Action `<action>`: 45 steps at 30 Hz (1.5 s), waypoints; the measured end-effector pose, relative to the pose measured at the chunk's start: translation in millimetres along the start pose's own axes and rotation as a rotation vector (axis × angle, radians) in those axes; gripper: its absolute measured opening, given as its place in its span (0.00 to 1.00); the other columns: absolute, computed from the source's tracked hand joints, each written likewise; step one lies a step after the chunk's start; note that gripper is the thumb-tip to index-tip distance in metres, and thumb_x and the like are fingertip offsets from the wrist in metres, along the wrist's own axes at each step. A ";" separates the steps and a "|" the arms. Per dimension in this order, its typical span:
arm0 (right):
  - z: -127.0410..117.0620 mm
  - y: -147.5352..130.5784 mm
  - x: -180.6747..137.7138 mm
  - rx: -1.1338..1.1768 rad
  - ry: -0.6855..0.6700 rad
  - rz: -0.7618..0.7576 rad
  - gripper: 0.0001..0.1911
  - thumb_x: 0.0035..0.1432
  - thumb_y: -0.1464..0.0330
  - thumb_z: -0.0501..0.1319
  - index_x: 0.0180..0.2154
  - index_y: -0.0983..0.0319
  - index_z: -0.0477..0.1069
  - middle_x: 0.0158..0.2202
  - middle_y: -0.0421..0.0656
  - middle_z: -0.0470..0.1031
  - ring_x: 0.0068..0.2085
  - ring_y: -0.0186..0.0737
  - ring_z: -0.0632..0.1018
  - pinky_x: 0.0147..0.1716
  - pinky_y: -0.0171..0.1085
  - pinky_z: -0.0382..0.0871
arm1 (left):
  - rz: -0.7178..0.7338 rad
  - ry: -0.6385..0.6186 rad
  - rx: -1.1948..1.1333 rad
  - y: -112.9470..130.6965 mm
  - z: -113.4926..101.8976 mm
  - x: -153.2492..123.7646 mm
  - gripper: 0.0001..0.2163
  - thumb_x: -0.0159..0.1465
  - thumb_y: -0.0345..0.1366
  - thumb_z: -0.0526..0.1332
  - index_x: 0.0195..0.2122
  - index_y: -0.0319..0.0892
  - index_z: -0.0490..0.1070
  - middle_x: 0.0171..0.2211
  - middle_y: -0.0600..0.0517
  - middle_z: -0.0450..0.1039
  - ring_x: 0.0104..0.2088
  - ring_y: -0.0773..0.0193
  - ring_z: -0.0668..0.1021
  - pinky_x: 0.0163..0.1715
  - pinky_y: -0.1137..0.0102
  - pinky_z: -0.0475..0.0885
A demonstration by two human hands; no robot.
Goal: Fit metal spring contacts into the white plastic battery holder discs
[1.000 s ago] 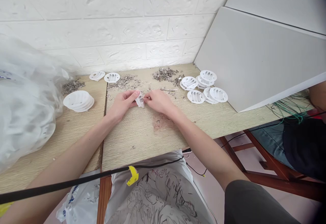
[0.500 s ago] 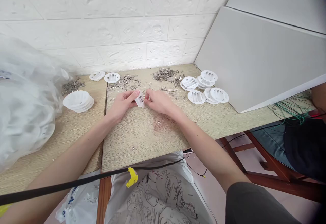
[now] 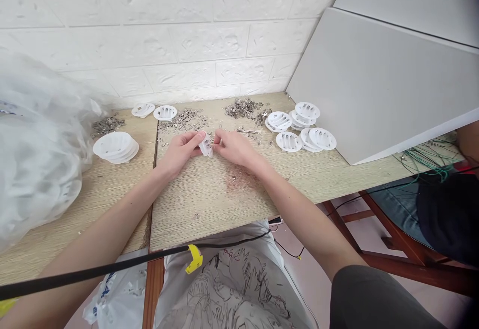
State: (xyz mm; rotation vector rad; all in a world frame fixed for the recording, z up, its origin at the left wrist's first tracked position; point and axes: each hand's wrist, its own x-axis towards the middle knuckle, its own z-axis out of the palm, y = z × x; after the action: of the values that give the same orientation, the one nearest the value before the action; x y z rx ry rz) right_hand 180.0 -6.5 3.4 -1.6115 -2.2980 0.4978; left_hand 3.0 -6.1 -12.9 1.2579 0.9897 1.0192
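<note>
Between thumb and fingers, my left hand grips a white slotted plastic disc tilted nearly on edge, with small metal pieces showing in it. My right hand is at the disc's right edge with its fingers pinched; whatever they hold is too small to make out. Just behind the hands lies a heap of tiny metal clips, and another pile of darker metal parts is further right. A thin metal tool rests on the table behind my right hand.
Stacked white discs stand at left, beside a large clear plastic bag. More discs with metal pieces lie at right, near a grey panel. A black cable crosses in front. Another person's arm shows at far right.
Almost nothing differs. My right hand's fingers have shifted very slightly at the disc's edge, while my left hand keeps its hold; the whole view has moved a touch.
</note>
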 end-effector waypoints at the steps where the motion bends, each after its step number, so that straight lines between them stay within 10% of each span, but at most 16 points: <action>1: 0.3 -0.3 -0.1 -0.004 0.002 0.006 0.06 0.62 0.68 0.56 0.40 0.60 0.70 0.36 0.44 0.78 0.35 0.41 0.74 0.29 0.35 0.54 | 0.002 0.002 0.001 -0.2 0.0 0.0 0.17 0.58 0.51 0.67 0.34 0.39 0.78 0.35 0.47 0.79 0.40 0.56 0.80 0.48 0.59 0.77; 24: -2.6 5.7 5.1 0.139 -0.046 -0.070 0.06 0.61 0.69 0.59 0.38 0.63 0.72 0.36 0.42 0.77 0.34 0.36 0.73 0.31 0.33 0.56 | -0.016 -0.039 -0.002 0.4 -3.2 1.8 0.17 0.56 0.50 0.69 0.35 0.40 0.78 0.36 0.47 0.79 0.40 0.57 0.80 0.47 0.59 0.77; 45: 10.8 8.3 12.9 0.785 0.150 -0.120 0.09 0.56 0.64 0.64 0.34 0.63 0.71 0.33 0.41 0.75 0.36 0.36 0.74 0.38 0.36 0.67 | 0.036 0.145 -0.027 -1.6 -3.2 0.8 0.15 0.47 0.38 0.75 0.33 0.39 0.77 0.32 0.50 0.79 0.31 0.64 0.78 0.33 0.69 0.74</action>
State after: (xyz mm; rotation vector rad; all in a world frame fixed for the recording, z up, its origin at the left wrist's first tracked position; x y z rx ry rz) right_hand 178.1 7.1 -9.5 -1.0680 -1.7324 1.0407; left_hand 0.2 -4.6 -14.7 1.1964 1.0634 1.1613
